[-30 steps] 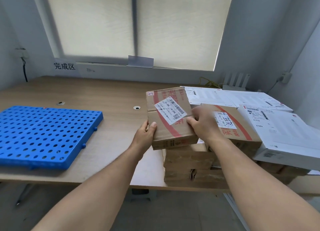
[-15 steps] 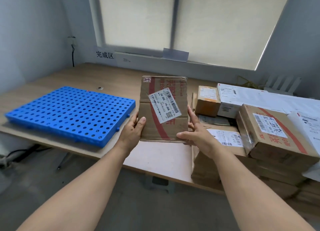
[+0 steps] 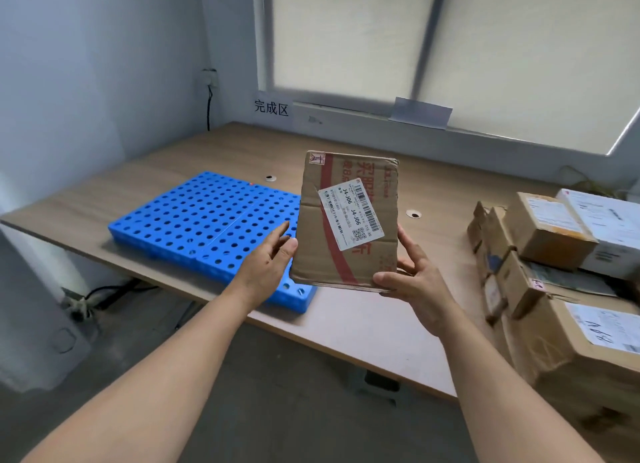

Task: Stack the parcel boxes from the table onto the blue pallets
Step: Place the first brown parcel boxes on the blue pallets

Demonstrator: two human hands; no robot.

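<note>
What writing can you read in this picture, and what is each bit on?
"完成区": wall sign under the window.
"J4-J06 J4-J06": white label on the held box.
Red print on that box and labels on the stacked boxes: too blurred or partly hidden to read.

A brown cardboard parcel box point(image 3: 346, 220), red-printed and bearing a white barcode label, is held upright between the left hand point(image 3: 270, 261) and the right hand point(image 3: 415, 275) above the desk point(image 3: 346, 320), near the right end of the perforated blue pallet point(image 3: 207, 220) laid flat there, while further parcels point(image 3: 550, 240) are stacked at the right.
</note>
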